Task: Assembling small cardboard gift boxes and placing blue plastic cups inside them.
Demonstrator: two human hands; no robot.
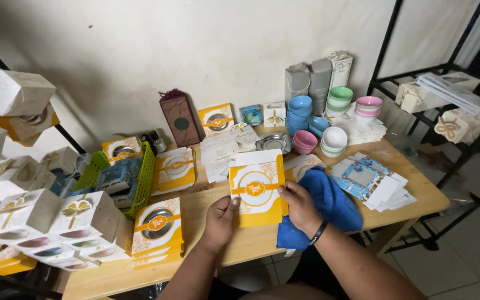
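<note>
Hands meet on one flat yellow-and-white gift box (257, 188) above the wooden worktop (251, 241): left hand (221, 219) fingers closed on its lower left edge, right hand (299, 204) fingers pinching its right edge. One blue cloth (329, 203) lies just right of the box; one green basket (140, 180) sits well left.

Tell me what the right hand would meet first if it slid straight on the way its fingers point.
The right hand already touches the yellow-and-white flat box; pointing up-left, it would press further onto that box. Depth beyond is unclear.
</note>
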